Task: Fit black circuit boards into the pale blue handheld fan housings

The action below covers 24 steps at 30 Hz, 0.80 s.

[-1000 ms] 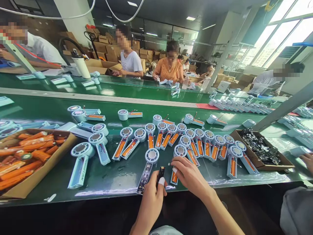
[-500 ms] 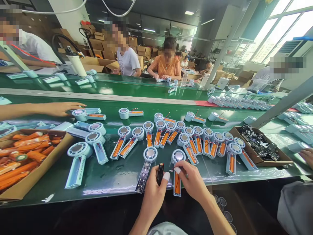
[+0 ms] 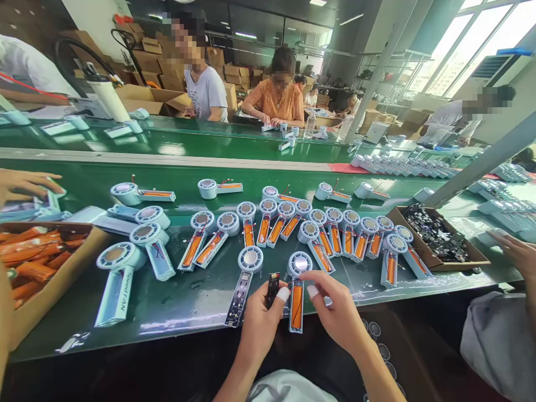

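Note:
Near the bench's front edge, my left hand [image 3: 263,314] grips a small black circuit board [image 3: 273,287] between thumb and fingers. My right hand [image 3: 335,304] has thumb and index finger apart, with the index fingertip at the neck of a light blue fan unit [image 3: 300,263]. An orange battery [image 3: 297,307] with thin wires lies in that unit's handle. Left of my left hand, another fan unit [image 3: 250,259] has a long dark circuit board [image 3: 238,298] on its handle. White coverings are on both thumbs.
Several fan units with orange batteries [image 3: 348,240] lie beyond my hands. A box of orange batteries [image 3: 54,301] is at left, a box of circuit boards [image 3: 438,265] at right. Other people's hands reach in at the left [image 3: 29,184] and right [image 3: 513,251]. People sit across the green conveyor [image 3: 188,151].
My right thumb and index finger have spread apart, and the index finger is now at the fan's neck. The other person's hand at left has moved back left. The view has shifted slightly.

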Motion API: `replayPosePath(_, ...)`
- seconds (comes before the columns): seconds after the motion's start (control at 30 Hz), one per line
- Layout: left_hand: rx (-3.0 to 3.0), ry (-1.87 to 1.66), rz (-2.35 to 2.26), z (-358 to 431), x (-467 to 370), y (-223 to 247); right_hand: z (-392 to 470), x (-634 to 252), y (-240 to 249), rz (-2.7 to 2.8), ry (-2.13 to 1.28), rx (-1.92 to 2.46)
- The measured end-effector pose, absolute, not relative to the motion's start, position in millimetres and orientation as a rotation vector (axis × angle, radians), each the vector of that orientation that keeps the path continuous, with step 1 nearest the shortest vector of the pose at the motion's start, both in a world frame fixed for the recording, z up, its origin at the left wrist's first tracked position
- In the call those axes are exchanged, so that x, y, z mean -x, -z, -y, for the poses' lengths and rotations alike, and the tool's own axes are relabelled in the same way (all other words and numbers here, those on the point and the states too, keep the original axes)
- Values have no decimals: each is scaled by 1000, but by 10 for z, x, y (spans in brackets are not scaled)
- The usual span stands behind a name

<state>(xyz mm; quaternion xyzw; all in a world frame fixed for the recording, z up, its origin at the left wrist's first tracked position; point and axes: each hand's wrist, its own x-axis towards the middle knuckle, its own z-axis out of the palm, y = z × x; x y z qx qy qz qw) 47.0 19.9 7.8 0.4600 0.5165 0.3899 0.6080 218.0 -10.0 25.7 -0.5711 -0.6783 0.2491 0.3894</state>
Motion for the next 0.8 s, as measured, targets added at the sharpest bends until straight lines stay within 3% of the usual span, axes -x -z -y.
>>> replayPosePath(0.2, -1019, -917, -1215, -172, -476, -50, 5, -2063, -278, 2090, -535, 1418)
replayPosePath(0.5, -993, -938, -1233, -142, -457, -11, -95, -2079, -331, 2097, -766, 1343)
replayPosePath(0.8, -928, -916, -1195, -179, -489, 3, -37, -2124, -166, 2098, -691, 1380)
